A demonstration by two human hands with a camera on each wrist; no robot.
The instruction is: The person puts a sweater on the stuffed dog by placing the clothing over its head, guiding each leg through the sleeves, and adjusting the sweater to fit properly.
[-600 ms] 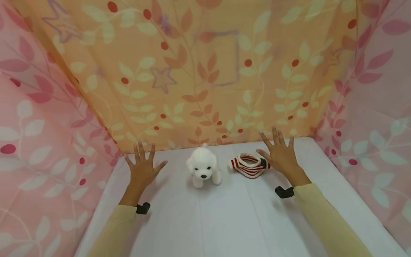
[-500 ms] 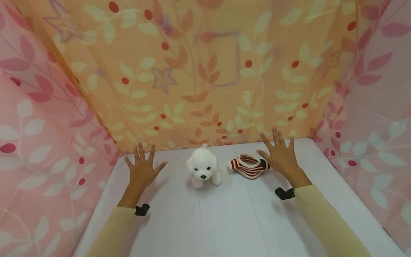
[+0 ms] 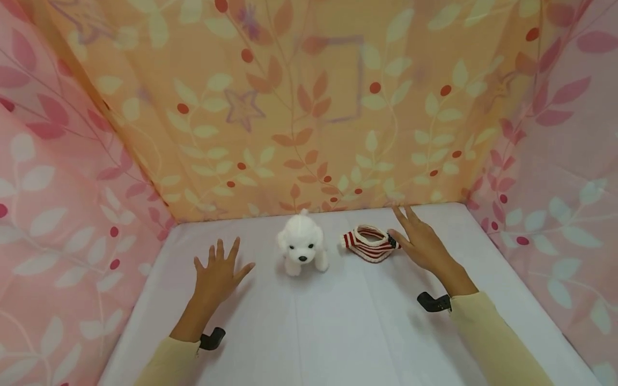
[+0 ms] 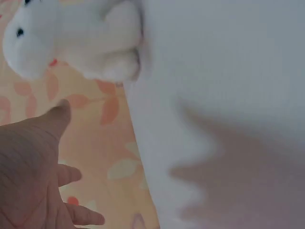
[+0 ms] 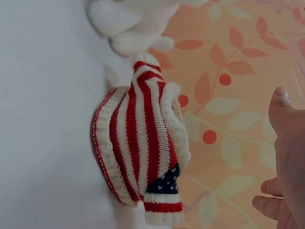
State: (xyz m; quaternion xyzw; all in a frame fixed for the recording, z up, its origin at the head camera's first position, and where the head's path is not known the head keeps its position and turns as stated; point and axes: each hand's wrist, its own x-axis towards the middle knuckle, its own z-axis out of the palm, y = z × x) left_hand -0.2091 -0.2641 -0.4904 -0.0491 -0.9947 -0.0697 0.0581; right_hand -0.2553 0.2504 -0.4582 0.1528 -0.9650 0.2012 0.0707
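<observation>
A white plush dog (image 3: 302, 244) with black eyes and nose stands on the white table, facing the head camera. To its right lies a small knitted sweater (image 3: 370, 250), striped red and white with a navy patch; the right wrist view shows its ribbed edges and short sleeves (image 5: 163, 210). My left hand (image 3: 217, 277) hovers left of the dog, fingers spread, holding nothing; its shadow falls on the table in the left wrist view. Just right of the sweater hangs my right hand (image 3: 425, 246), fingers extended, its thumb near the sleeve. In the right wrist view it is apart from the sweater.
An orange leaf-patterned cloth (image 3: 270, 134) closes off the back of the white table (image 3: 333, 332). Pink patterned cloths stand at the left (image 3: 58, 225) and right (image 3: 555, 203). A black wrist mount (image 3: 212, 339) sits on each forearm.
Both hands have drawn back slightly toward the person, and the right hand has turned inward toward the sweater. The head view has shifted a little. Dog and sweater stay in place.
</observation>
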